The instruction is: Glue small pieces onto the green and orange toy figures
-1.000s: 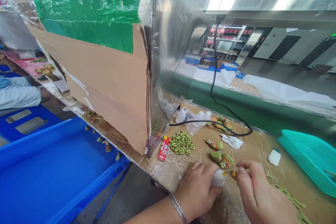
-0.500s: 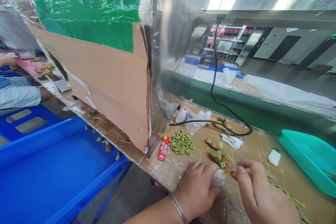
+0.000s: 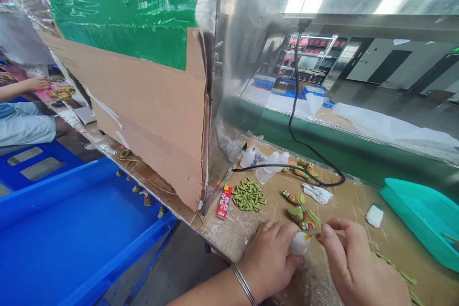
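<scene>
**Glue bottle and small piece held at the near edge of the worktop**

Head view. At the lower centre of the frame the left hand [image 3: 268,260] has its grip closed round a small white bottle [image 3: 298,245], nozzle pointing right. The right hand [image 3: 355,267], lower right, pinches a small orange piece [image 3: 317,237] between thumb and fingertips, right at the nozzle. Both are low over the brown worktop [image 3: 351,203].

The only print near the hands is on a red packet [image 3: 224,202] lying left of centre; its white and yellow lettering is too small to read.

Just right of the packet lies a heap of green pieces [image 3: 248,195]. Finished green-and-orange figures [image 3: 299,213] sit just above the hands, with a white rag [image 3: 320,193] beside them. A black cable [image 3: 294,105] hangs from above and loops across the worktop. At the right edge is a teal basket [image 3: 423,215], with a white block [image 3: 375,215] near it.

A cardboard partition [image 3: 150,105] topped with green film [image 3: 125,14] fills the left half and walls off the next place, where a co-worker's hand [image 3: 36,84] shows at upper left. A blue crate [image 3: 71,239] sits lower left.
</scene>
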Available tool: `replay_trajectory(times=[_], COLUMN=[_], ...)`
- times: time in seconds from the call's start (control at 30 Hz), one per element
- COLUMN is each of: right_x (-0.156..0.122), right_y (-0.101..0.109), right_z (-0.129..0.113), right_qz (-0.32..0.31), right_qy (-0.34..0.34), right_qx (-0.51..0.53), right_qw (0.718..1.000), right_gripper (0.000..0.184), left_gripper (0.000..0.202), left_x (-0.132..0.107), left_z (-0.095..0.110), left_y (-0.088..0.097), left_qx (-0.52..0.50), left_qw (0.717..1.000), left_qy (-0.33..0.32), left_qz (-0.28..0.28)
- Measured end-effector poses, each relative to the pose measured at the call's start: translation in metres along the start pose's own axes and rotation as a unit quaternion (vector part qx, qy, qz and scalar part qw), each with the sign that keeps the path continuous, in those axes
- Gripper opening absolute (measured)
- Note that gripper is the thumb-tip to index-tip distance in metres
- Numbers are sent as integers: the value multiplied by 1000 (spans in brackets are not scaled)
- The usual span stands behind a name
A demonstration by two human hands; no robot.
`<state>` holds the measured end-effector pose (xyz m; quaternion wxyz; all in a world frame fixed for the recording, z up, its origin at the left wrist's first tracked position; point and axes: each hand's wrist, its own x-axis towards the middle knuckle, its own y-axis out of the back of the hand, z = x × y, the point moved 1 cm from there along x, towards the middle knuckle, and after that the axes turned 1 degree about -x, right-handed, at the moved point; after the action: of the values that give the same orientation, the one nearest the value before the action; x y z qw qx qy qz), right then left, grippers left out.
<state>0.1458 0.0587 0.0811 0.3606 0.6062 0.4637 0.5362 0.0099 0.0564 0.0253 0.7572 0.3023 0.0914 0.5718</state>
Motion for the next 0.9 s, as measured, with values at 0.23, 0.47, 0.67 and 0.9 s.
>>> replay_trajectory(times=[0.23, 0.47, 0.67, 0.9], right_x=[0, -1, -1, 0], right_y=[2, 1, 3, 5], right_z=[-1, -1, -1, -2], right_qz=[12, -8, 3, -2], right_qy=[29, 11, 24, 30], right_qx=[-30, 4, -20, -19], right_qw=[999, 1000, 1000, 999], right_gripper=[21, 21, 21, 20], left_gripper=[37, 38, 37, 35], left_x=[0, 1, 1, 1], left_z=[0, 0, 0, 0], left_y=[1, 0, 0, 0], left_qx=[-4, -2, 0, -1], left_qw=[1000, 1000, 1000, 1000], left_qy=[4, 3, 3, 4], left_qz=[1, 2, -2, 4])
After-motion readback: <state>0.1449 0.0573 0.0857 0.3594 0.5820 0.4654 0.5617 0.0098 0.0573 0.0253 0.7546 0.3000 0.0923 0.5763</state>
